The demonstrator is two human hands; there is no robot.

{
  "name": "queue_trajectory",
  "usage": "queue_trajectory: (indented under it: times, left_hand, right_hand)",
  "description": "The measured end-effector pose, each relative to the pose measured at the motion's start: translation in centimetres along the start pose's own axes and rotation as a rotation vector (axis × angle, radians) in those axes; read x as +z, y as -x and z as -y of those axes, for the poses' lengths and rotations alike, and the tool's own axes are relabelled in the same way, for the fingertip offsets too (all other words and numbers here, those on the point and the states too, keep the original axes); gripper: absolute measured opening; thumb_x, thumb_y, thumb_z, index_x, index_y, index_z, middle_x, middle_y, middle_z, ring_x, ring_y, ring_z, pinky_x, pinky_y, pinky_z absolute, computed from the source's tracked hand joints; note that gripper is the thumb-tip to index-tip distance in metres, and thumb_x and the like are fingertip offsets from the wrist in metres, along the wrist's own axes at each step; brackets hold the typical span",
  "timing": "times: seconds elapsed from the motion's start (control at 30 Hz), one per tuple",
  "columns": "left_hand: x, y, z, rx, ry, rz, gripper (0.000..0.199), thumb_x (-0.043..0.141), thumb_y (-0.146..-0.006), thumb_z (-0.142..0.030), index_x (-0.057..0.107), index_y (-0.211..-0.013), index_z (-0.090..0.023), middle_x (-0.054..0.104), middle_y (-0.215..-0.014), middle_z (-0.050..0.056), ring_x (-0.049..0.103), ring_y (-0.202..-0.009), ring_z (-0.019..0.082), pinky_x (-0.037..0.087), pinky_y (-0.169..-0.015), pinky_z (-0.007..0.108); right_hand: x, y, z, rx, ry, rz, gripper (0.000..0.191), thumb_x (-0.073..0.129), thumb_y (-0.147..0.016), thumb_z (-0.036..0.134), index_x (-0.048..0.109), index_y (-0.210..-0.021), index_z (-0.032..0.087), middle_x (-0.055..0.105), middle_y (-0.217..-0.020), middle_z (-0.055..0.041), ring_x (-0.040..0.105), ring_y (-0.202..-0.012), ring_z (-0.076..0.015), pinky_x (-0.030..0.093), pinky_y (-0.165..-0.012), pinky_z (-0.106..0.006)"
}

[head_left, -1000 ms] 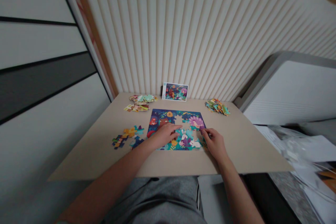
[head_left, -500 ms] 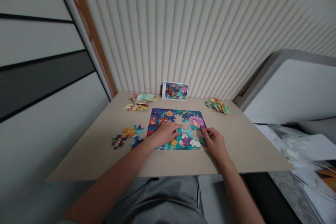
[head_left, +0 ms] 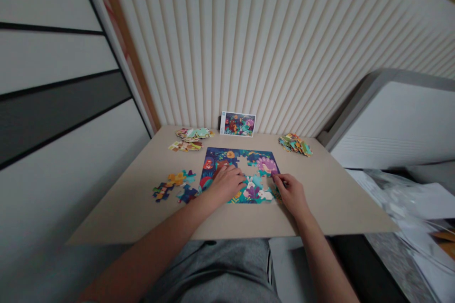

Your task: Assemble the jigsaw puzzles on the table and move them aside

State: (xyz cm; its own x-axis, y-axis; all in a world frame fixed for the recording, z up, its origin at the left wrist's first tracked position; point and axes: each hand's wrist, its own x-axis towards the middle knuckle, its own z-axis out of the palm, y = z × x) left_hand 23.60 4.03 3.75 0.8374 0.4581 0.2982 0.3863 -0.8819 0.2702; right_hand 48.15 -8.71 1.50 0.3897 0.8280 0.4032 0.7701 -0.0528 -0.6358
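A partly assembled jigsaw puzzle [head_left: 267,164] of colourful animals lies on the table, with gaps in its upper middle and right side. My left hand [head_left: 228,182] rests over its centre-left, palm down and fingers stretched out, covering some of the picture. At the right edge, my right hand [head_left: 290,191] pinches a small purple puzzle piece [head_left: 274,173] between thumb and fingers. The piece is mostly hidden by the fingertips, and I cannot tell whether it touches its neighbours. Several loose puzzle pieces [head_left: 175,180] lie left of the puzzle.
A picture card [head_left: 240,124] leans upright at the back of the table [head_left: 341,208]. Piles of pieces sit at the back left [head_left: 194,134] and back right [head_left: 295,145]. A pleated screen [head_left: 227,42] rises behind. Plastic bags and papers [head_left: 401,199] lie beyond the right edge.
My left hand has drawn slightly nearer to me, uncovering more of the gap in the puzzle's middle. My right hand keeps its pinch at the right edge.
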Motion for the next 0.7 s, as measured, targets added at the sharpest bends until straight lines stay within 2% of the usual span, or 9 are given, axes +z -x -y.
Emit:
queue_trajectory:
  times: [0.1, 0.3, 0.43, 0.53, 0.63, 0.7]
  left_hand:
    - [0.1, 0.0, 0.0, 0.020, -0.034, 0.002, 0.020, 0.059, -0.099, -0.036, 0.076, -0.098, -0.025, 0.071, -0.103, 0.003, 0.056, -0.105, 0.023, 0.035, -0.099, 0.041]
    - [0.3, 0.4, 0.3, 0.044, -0.073, 0.004, 0.019, 0.057, -0.100, -0.036, 0.073, -0.103, -0.027, 0.070, -0.111, 0.002, 0.055, -0.107, 0.024, 0.038, -0.093, 0.040]
    - [0.7, 1.0, -1.3, 0.059, -0.127, -0.002, 0.015, 0.055, -0.099, -0.021, 0.069, -0.101, -0.021, 0.067, -0.110, 0.008, 0.055, -0.110, 0.025, 0.042, -0.095, 0.040]
    - [1.0, 1.5, -2.8, 0.088, -0.192, 0.045, 0.017, 0.053, -0.095, -0.010, 0.068, -0.097, -0.017, 0.066, -0.099, 0.012, 0.059, -0.102, 0.026, 0.048, -0.089, 0.039]
    - [0.6, 2.2, -3.5, 0.086, -0.207, 0.078, 0.017, 0.051, -0.095, -0.010, 0.067, -0.099, -0.015, 0.066, -0.097, 0.011, 0.062, -0.098, 0.025, 0.052, -0.081, 0.035]
    - [0.0, 3.0, -3.7, 0.103, -0.200, 0.085, 0.019, 0.049, -0.096, -0.012, 0.065, -0.107, -0.015, 0.065, -0.106, 0.011, 0.061, -0.104, 0.023, 0.053, -0.085, 0.033]
  right_hand:
    - [-0.1, 0.0, 0.0, -0.003, 0.002, 0.008, 0.041, 0.050, -0.097, 0.054, 0.076, -0.098, 0.023, 0.076, -0.099, -0.0102, 0.068, -0.091, -0.0265, 0.050, -0.079, -0.037]
    - [-0.1, 0.0, 0.0, 0.001, 0.011, 0.019, 0.042, 0.049, -0.096, 0.055, 0.075, -0.099, 0.022, 0.076, -0.098, -0.0109, 0.068, -0.090, -0.0273, 0.050, -0.078, -0.038]
    - [-0.1, 0.0, 0.0, 0.001, 0.018, 0.027, 0.043, 0.049, -0.096, 0.055, 0.075, -0.099, 0.021, 0.076, -0.099, -0.0111, 0.068, -0.090, -0.0273, 0.050, -0.079, -0.038]
    - [-0.2, 0.0, -0.1, 0.001, 0.015, 0.031, 0.043, 0.049, -0.097, 0.055, 0.075, -0.099, 0.020, 0.076, -0.100, -0.0113, 0.068, -0.089, -0.0271, 0.050, -0.080, -0.038]
    - [-0.2, 0.0, -0.5, 0.002, 0.020, 0.045, 0.043, 0.050, -0.096, 0.055, 0.075, -0.100, 0.020, 0.076, -0.101, -0.0110, 0.067, -0.090, -0.0270, 0.049, -0.082, -0.038]
    - [-0.2, -0.1, -0.9, 0.006, 0.031, 0.057, 0.043, 0.051, -0.096, 0.055, 0.075, -0.101, 0.020, 0.076, -0.102, -0.0107, 0.067, -0.091, -0.0271, 0.049, -0.083, -0.038]
